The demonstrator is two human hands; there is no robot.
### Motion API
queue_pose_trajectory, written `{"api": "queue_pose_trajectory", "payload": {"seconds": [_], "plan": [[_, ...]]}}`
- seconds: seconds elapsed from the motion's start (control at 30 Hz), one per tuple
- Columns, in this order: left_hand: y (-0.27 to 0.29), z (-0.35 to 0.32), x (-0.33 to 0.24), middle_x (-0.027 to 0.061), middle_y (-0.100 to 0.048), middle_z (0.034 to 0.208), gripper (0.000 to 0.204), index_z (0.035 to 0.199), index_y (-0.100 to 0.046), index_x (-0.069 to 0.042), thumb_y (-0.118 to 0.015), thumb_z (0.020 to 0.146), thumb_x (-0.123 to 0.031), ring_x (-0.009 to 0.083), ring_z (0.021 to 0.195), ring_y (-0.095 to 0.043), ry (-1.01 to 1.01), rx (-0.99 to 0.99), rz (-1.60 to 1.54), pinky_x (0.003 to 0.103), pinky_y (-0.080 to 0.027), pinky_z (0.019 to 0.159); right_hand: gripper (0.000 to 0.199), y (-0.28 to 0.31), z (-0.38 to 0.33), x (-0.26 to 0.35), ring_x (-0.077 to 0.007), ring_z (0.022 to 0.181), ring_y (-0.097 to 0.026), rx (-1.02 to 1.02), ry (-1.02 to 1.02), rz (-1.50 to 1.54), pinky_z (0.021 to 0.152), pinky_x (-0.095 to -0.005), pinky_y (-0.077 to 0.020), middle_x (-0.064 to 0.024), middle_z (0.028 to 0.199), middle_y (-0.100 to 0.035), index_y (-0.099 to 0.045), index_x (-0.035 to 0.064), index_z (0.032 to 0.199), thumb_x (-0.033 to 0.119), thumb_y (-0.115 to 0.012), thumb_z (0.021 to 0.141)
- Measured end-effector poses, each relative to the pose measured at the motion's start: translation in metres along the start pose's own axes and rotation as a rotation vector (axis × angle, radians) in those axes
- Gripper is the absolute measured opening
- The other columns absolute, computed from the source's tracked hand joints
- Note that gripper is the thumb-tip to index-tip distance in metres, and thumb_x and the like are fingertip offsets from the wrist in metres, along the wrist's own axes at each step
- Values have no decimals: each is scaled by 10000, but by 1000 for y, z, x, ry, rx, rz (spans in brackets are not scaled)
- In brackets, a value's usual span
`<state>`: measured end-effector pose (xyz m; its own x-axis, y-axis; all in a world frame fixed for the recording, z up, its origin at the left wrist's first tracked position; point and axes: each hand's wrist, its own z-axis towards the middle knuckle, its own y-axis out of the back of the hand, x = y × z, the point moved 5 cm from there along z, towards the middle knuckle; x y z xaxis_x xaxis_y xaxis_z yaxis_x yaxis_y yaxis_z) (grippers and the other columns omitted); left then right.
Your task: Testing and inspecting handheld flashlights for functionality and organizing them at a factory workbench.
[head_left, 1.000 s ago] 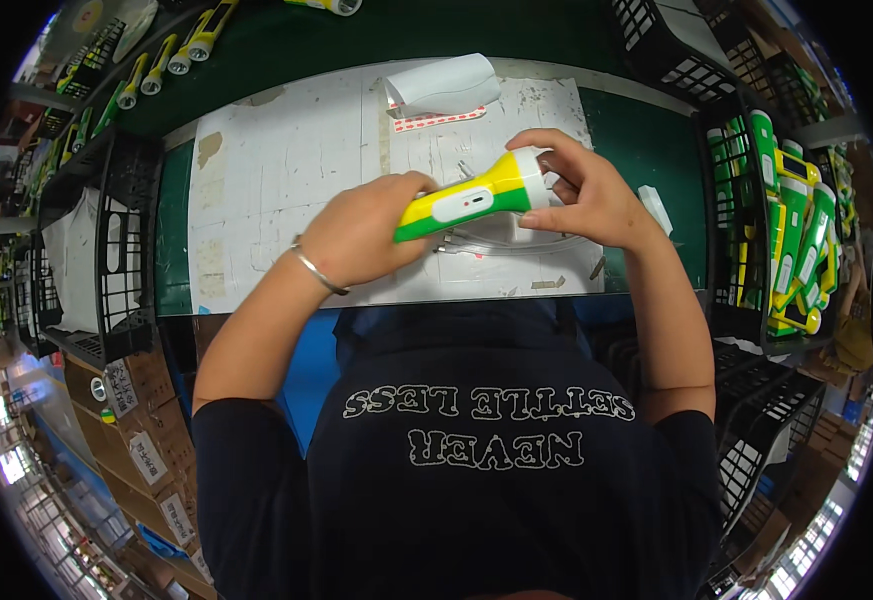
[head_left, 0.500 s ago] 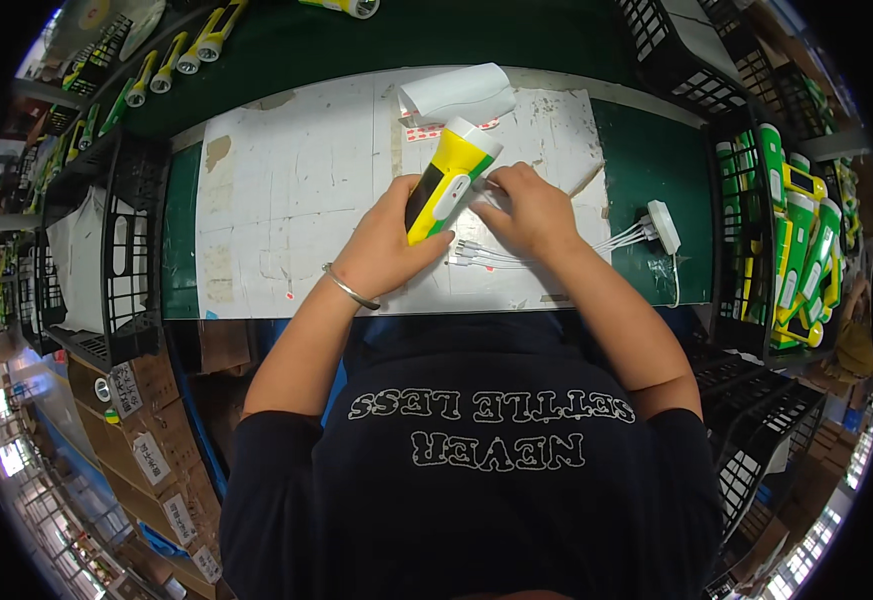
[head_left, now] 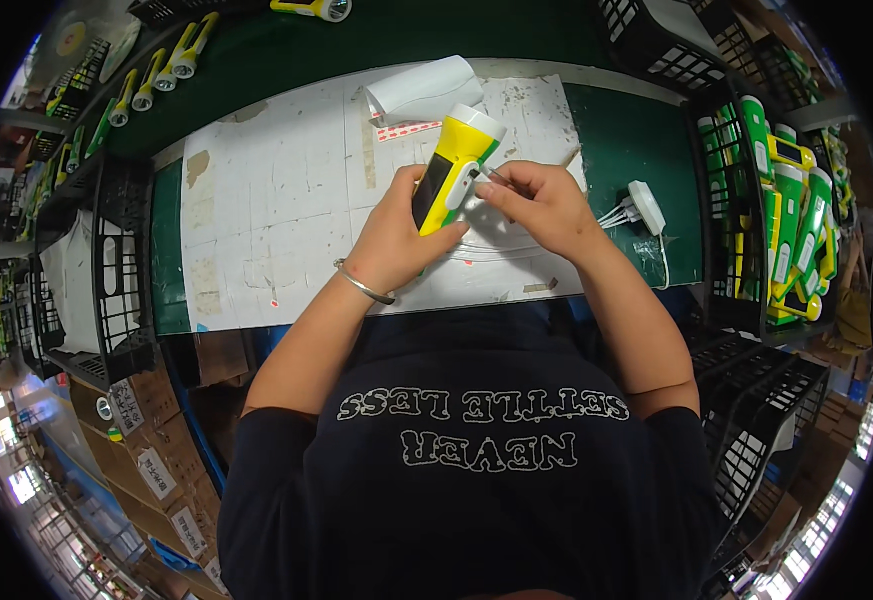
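Observation:
My left hand [head_left: 396, 240] grips a yellow, green and white flashlight [head_left: 453, 165] by its lower body, its head pointing away from me over the white-covered worktable [head_left: 276, 220]. My right hand [head_left: 536, 200] pinches something small and thin at the flashlight's side, fingers closed at the switch area; what it holds is too small to tell. A metal bangle sits on my left wrist. A white paper roll with a red-striped strip [head_left: 421, 95] lies just beyond the flashlight.
A white adapter with cables [head_left: 644, 207] lies at the right on the green mat. Black crates [head_left: 766, 210] at the right hold several green-yellow flashlights. A black crate [head_left: 106, 270] stands left. More flashlights [head_left: 171, 65] lie along the far edge. Cartons sit lower left.
The flashlight turned from lying crosswise to pointing away from me. My right hand left its head end and now works at its side.

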<state>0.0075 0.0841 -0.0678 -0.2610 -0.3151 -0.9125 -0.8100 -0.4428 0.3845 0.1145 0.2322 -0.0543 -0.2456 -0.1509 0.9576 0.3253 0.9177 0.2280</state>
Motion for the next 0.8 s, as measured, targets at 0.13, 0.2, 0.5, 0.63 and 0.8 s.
{"api": "queue_pose_trajectory", "payload": {"seconds": [0.13,0.2,0.5,0.63,0.8], "plan": [[2,-3,-14,139,-575,1043,591,1213,-443,-29,-764,745,-196,221,911,-600,-214,-168,245,323,-504,762,262,1,2,-2,-35,588,-452,43,-74,67,529,-222,-366,40,635,-542,-653,10,814,267,-681,860],[2,-6,-18,152,-565,1062,583,1207,-453,-30,-764,738,-180,257,920,-601,-284,-269,416,338,-506,765,268,0,1,-2,-39,584,-458,31,-69,-38,528,-228,-377,36,638,-552,-654,9,801,270,-686,850],[-2,-8,-18,182,-540,1095,566,1194,-451,-28,-744,727,-155,361,974,-583,-288,-298,305,406,-492,814,251,0,-2,-6,-32,627,-453,94,-155,193,566,-209,-366,49,650,-537,-645,22,781,261,-688,845],[-3,-7,-15,194,-542,1094,570,1190,-440,-18,-745,731,-163,363,986,-580,-237,-252,246,401,-483,840,263,5,-2,-3,-30,608,-433,2,-42,28,544,-216,-358,50,629,-518,-640,25,781,276,-689,842],[-6,-7,-9,202,-544,1090,568,1190,-433,-16,-742,740,-174,362,1002,-578,-155,-211,215,403,-480,850,272,6,-3,-2,-32,598,-433,-12,10,-121,531,-231,-366,45,617,-515,-640,25,786,287,-688,841]]}}
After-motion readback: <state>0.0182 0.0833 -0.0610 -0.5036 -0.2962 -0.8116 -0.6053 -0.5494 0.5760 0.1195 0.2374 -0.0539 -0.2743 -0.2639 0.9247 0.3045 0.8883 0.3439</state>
